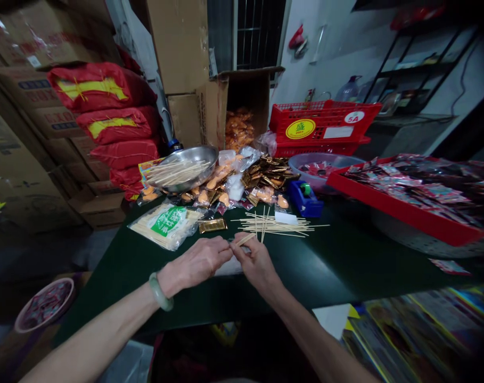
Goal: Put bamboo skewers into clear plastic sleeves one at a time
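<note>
My left hand, with a pale green bangle on the wrist, is closed in a pinch near the table's middle; what its fingertips hold is too small to make out. Close against it, my right hand grips thin wooden sticks between thumb and fingers. Something whitish and clear, like a plastic bag, lies under and between both hands. Just beyond them a loose pile of wooden sticks is spread out, some crossing. A gold packet and a bag of sticks with a green label lie to the left.
Behind sit a metal bowl of sticks, heaped orange pieces, gold packets and a blue tape dispenser. A red tray of small packets overhangs the right side. Red baskets and an open carton stand farther back.
</note>
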The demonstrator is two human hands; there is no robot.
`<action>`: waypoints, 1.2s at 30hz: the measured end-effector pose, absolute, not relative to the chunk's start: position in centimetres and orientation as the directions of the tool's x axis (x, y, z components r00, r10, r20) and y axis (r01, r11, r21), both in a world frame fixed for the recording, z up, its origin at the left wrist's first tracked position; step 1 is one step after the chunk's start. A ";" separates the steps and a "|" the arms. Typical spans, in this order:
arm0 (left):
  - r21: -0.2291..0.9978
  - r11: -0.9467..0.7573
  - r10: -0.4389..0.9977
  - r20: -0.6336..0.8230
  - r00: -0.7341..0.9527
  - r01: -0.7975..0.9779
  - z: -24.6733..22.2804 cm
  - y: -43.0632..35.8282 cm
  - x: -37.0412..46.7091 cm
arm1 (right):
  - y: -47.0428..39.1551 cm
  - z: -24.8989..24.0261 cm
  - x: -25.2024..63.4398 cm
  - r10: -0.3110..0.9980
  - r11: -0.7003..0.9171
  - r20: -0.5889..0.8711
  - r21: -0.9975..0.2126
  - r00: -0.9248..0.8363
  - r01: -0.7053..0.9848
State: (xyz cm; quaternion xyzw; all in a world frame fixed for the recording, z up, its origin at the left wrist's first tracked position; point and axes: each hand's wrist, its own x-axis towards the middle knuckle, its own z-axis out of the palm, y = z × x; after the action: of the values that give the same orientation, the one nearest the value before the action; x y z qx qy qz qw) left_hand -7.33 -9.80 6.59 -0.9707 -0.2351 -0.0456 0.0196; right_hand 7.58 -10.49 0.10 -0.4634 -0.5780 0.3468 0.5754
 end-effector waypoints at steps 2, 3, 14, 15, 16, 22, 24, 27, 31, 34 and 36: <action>0.022 -0.887 0.460 0.135 0.878 0.461 6.5 -9.8 -7.4 | -10.5 0.1 7.3 0.967 0.255 0.255 -0.966 -0.010 0.032; 0.063 -0.877 0.479 0.172 0.861 0.476 6.2 -9.9 -7.5 | -10.4 0.2 7.4 0.975 0.216 0.216 -0.976 -0.049 -0.009; 0.193 -0.673 0.737 0.099 0.668 0.714 -1.2 -10.7 -10.7 | -9.1 4.2 15.5 0.904 0.278 0.257 -0.961 0.342 -0.012; 0.192 -0.669 0.740 0.092 0.666 0.718 -1.0 -10.7 -10.9 | -8.9 4.9 16.6 0.869 0.326 0.296 -0.945 0.396 -0.008; 0.199 -0.663 0.745 0.084 0.662 0.721 -0.7 -10.6 -10.9 | -8.8 5.8 17.5 0.840 0.367 0.335 -0.930 0.428 0.009; 0.544 -0.535 0.826 0.177 0.535 0.646 3.4 -9.0 -9.5 | -9.5 10.4 17.9 0.932 0.345 0.272 -0.867 -0.239 0.360; 0.738 -0.476 0.853 0.255 0.456 0.478 5.5 -8.5 -7.9 | -9.8 11.4 16.5 0.883 0.387 0.223 -0.843 -0.414 0.373; 0.883 -0.432 0.836 0.316 0.449 0.183 8.5 -8.1 -5.2 | -9.9 12.4 14.7 0.834 0.449 0.266 -0.836 -0.483 0.314; 0.937 -0.345 0.831 0.331 0.447 -0.053 10.3 -7.8 -3.2 | -9.8 12.9 13.8 0.841 0.435 0.315 -0.878 -0.440 0.202; 0.957 -0.252 0.877 0.289 0.384 -0.143 10.3 -7.5 -3.2 | -9.9 12.9 13.7 0.855 0.408 0.330 -0.905 -0.401 0.125; 0.961 -0.226 0.896 0.269 0.353 -0.158 10.0 -7.5 -3.4 | -9.9 12.8 13.6 0.882 0.385 0.331 -0.917 -0.337 0.108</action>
State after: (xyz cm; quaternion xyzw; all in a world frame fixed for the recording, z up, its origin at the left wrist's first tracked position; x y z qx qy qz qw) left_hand -3.40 -7.52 10.05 -0.6159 -0.2998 -0.4836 -0.5449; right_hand 13.58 -9.88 12.77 -0.3545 -0.6977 0.4263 0.4537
